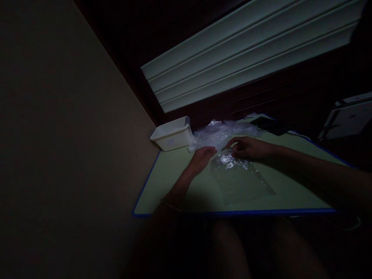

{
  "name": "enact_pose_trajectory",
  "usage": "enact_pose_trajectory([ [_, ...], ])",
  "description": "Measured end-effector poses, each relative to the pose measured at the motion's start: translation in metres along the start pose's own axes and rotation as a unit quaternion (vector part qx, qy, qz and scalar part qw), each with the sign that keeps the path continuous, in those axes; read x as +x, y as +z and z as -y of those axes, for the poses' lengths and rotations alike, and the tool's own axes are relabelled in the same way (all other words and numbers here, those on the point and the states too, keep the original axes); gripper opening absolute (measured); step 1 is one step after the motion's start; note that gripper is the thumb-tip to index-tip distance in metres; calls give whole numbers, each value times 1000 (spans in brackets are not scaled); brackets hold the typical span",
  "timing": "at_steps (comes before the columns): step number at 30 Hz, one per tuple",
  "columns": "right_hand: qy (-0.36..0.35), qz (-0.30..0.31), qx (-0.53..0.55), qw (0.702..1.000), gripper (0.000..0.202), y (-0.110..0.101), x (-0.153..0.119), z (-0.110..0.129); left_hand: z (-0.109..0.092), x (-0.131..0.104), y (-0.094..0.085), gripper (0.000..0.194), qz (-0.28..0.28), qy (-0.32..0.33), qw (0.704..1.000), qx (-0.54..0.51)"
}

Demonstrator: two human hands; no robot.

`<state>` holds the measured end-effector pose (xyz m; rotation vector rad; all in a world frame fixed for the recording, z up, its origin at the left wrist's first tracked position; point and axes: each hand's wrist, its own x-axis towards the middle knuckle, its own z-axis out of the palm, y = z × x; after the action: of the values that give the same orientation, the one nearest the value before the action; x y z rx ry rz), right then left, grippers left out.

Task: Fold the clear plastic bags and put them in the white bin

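A clear plastic bag [245, 186] lies flat on the light green tabletop, its upper part crumpled and shiny. My right hand [247, 148] is over this crumpled end, with curved fingers and a gap between thumb and forefinger; I see nothing gripped in it. To the left of the bag, my left hand [202, 158] has its fingers stretched toward the bag's top edge. It appears to hold nothing, though the dim light hides fine detail. Just beyond both hands lies a loose heap of clear plastic bags [215, 133].
A white plastic bin [173, 135] stands at the table's back left corner, near the wall [87, 135]. A dark flat item [269, 126] lies at the back right. The green table [180, 190] has a blue edge. Pale slats [247, 50] rise behind it.
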<state>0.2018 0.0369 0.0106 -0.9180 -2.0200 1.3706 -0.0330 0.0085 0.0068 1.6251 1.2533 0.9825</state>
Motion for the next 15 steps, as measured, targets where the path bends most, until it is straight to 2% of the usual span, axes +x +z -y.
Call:
enact_pose_trajectory([
  [4, -13, -3, 7, 1000, 49, -1, -1, 1, -13, 15, -5, 43, 116, -29, 993, 14],
  [7, -18, -14, 16, 1000, 47, 0, -1, -1, -13, 23, -2, 46, 152, -14, 988, 14],
  [10, -15, -19, 20, 1000, 46, 1, -1, -1, -7, 27, 1, 44, 146, -25, 989, -2],
  [15, -13, -17, 15, 1000, 49, 4, -2, 1, 2, 27, 5, 39, 93, -46, 993, -50],
])
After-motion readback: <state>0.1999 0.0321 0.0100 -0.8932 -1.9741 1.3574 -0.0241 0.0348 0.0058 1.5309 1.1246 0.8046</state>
